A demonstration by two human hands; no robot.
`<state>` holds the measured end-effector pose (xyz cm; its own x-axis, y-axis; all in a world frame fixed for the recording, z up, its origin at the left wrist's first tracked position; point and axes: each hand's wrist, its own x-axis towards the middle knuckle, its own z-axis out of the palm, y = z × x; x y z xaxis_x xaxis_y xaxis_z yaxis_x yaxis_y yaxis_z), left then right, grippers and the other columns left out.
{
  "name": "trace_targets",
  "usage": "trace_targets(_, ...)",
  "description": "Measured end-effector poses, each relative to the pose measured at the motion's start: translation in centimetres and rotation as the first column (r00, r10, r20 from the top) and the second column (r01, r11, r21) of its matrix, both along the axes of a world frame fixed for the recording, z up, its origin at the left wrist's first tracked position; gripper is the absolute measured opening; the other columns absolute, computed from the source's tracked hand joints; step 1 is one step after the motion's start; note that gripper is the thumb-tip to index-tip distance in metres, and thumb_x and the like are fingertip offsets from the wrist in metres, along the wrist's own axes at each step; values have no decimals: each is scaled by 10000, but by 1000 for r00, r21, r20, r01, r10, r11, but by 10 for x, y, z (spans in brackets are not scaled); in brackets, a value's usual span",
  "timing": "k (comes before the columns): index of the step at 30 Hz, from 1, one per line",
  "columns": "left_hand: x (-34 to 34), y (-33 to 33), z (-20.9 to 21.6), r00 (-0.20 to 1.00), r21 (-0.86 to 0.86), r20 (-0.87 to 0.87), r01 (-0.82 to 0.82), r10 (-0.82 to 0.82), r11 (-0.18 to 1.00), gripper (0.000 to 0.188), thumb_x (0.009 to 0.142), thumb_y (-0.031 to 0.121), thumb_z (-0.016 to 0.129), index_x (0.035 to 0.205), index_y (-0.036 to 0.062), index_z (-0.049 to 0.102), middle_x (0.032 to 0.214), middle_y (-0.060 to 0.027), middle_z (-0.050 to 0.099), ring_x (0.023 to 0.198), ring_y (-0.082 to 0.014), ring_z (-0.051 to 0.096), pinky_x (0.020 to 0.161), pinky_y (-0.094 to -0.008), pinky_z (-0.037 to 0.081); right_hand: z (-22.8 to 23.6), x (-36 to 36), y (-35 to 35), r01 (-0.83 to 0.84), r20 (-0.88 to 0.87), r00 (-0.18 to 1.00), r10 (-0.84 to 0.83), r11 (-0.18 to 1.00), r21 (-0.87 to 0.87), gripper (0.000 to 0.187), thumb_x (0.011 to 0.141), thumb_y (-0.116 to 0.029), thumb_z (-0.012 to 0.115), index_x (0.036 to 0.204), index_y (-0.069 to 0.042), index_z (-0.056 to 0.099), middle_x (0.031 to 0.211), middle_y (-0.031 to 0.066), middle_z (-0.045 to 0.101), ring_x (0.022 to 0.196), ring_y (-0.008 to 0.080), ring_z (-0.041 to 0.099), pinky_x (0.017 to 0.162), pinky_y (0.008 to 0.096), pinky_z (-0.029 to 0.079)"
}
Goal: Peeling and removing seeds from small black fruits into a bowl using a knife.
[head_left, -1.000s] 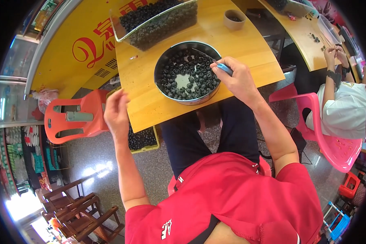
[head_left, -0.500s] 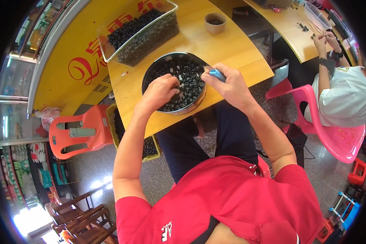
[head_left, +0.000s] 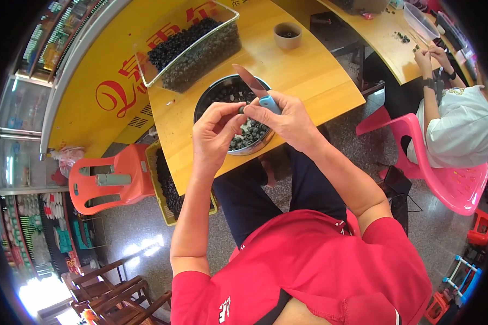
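A knife (head_left: 248, 79) with a blue handle sits in my right hand (head_left: 291, 120), its blade pointing up and to the left. My left hand (head_left: 212, 135) pinches a small dark round piece (head_left: 242, 109) against the right thumb. Both hands are above a round metal pan (head_left: 198, 102) on the wooden table. Inside lie many small dark round pieces (head_left: 253, 131), some with pale centres, among whitish bits. My hands hide part of the pan.
A clear plastic bin (head_left: 200, 57) of similar dark pieces and a small brown cup (head_left: 287, 36) stand on the table (head_left: 320, 76). An orange stool (head_left: 111, 181) and yellow crate (head_left: 171, 219) are left. A seated person (head_left: 453, 127) works at another table, right.
My left hand has lifted out of the pan with a small dark piece and met the right hand. The knife blade has swung into view, pointing up and left.
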<state>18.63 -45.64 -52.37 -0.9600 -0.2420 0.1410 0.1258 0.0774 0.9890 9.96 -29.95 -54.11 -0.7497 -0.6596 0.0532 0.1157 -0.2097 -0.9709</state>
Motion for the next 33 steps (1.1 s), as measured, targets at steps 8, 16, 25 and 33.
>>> trace_targets(8, 10, 7, -6, 994, 21, -83, -62, 64, 998, 211, 865, -22, 648, 1076, -22, 660, 974, -46, 608, 740, -85, 581, 638, -197, 469, 9, 8, -3, -51, 143, 988, 62, 995, -81, 223, 907, -265, 672, 945, -47, 651, 755, -44, 589, 617, 3, 463, 515, 170, 346)
trace_targets(16, 14, 10, -12, 994, 109, -59, -89, 96, 990, 187, 873, -22, 641, 1059, -25, 655, 961, -50, 610, 734, -91, 584, 644, -207, 478, 8, 7, -2, -73, 171, 982, 82, 996, -58, 178, 925, -238, 635, 930, -60, 634, 709, -60, 545, 559, -3, 401, 479, 168, 299)
trace_targets(25, 4, 23, -13, 986, 50, -103, -124, 129, 991, 171, 872, -32, 641, 1043, -28, 647, 929, -50, 614, 720, -87, 582, 647, -202, 480, 4, -2, 3, -19, 111, 994, 14, 999, 42, 171, 946, -209, 574, 895, -53, 624, 749, -53, 552, 602, 12, 451, 498, 196, 346)
trace_targets(33, 4, 13, -21, 989, 264, -59, -114, 134, 958, 180, 892, 61, 658, 1054, -12, 627, 810, -41, 628, 676, -87, 572, 625, -207, 453, -3, -1, 17, 341, -830, 540, -138, 938, 66, 138, 817, -46, 654, 949, -16, 626, 808, 113, 608, 700, 261, 624, 607, 332, 492)
